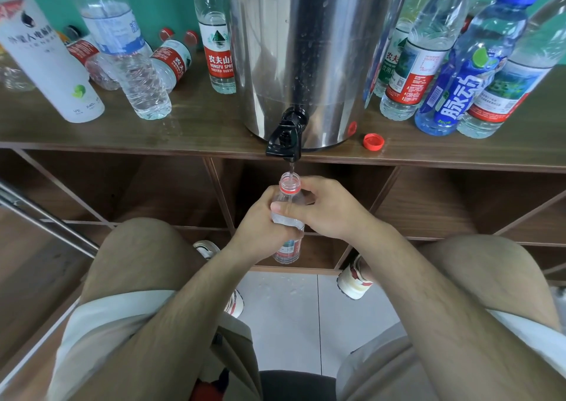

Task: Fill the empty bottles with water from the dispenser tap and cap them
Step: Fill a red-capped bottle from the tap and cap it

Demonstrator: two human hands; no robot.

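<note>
A clear uncapped bottle [289,186] with a red neck ring and a red-and-white label stands upright right under the black tap [286,139] of the steel dispenser [306,48]. A thin stream of water runs from the tap into its mouth. My left hand [260,220] grips the bottle's body from the left. My right hand [327,207] wraps it from the right, thumb across the front. A loose red cap [373,141] lies on the wooden shelf top [199,131] just right of the dispenser's base.
Several bottles crowd the shelf: a white one [46,57] and clear ones [128,54] on the left, some lying down; filled ones and a blue-capped bottle [471,64] on the right. Open cubbies sit below the shelf. My knees flank the bottle; water drops spot the tiled floor.
</note>
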